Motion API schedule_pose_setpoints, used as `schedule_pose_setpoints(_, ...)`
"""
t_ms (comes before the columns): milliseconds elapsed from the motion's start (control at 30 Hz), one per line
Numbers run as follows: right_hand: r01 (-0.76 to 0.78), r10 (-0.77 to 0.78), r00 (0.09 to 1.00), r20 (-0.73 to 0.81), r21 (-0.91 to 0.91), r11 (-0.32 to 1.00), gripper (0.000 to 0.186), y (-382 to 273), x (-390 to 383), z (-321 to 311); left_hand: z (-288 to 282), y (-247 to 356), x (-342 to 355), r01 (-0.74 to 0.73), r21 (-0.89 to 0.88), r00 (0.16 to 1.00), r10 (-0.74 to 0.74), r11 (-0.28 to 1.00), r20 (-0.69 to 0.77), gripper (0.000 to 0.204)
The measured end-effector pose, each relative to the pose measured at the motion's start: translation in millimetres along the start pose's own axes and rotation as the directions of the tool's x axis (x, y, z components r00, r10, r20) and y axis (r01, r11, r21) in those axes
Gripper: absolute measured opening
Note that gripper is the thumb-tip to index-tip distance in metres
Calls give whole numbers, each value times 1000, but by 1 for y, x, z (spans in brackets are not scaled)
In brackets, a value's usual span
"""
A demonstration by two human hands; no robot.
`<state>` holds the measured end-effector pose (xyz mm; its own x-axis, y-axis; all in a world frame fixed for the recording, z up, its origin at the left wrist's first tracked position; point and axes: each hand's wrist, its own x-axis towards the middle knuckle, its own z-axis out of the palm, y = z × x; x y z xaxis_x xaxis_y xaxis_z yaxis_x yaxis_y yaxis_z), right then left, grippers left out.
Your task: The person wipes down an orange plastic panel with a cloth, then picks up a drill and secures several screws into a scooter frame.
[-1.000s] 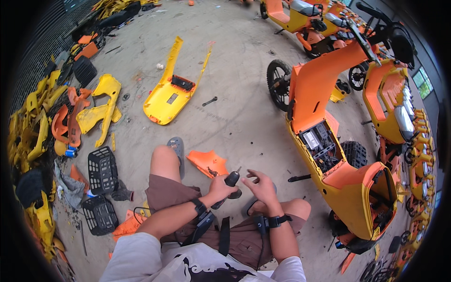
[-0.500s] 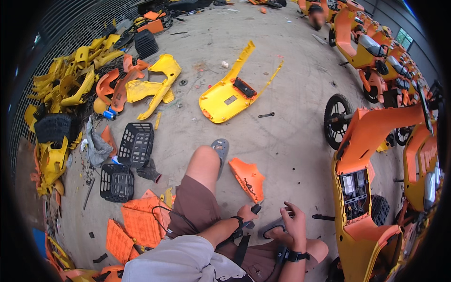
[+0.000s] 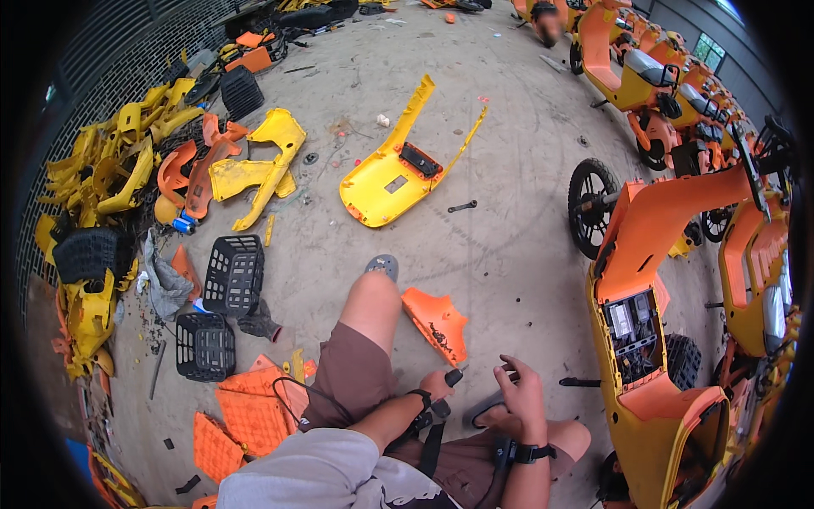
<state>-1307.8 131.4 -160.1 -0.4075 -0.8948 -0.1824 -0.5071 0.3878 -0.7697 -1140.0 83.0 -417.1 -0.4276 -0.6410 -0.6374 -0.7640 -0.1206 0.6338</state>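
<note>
Indoors, drill, grey flr, prob. brick wall

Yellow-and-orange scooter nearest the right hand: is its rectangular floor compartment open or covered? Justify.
Open: no lid covers the rectangular floor compartment; a silver boxy component and black parts show inside.

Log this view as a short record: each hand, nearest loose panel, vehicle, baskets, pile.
Left hand: wrapped around a black pistol-shaped power drill
Right hand: loosely open beside the drill, apart from it, apparently empty
Nearest panel: curved orange plastic panel with black marks
Vehicle: yellow-and-orange scooter on the right, with an open compartment
Baskets: two black latticed plastic baskets, on the left
Pile: mostly yellow plastic panels, far left
</note>
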Motion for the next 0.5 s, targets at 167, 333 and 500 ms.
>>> schedule_pose_setpoints(167, 40, -40, 999, -17, 1, 999, 32, 2, 0, 3, -13, -15, 11, 35, 132, 999, -29, 991, -45, 39)
schedule_pose_setpoints(333, 46, -46, 999, -4, -7, 999, 33, 2, -1, 4, -9, -28, 19, -20, 222, 974, 69, 975, -218, 16)
schedule_pose_setpoints(500, 26, -26, 999, 30, -17, 1000, 33, -2, -2, 6, -10, -36, 24, -45, 240, 984, 85, 970, -159, 14)
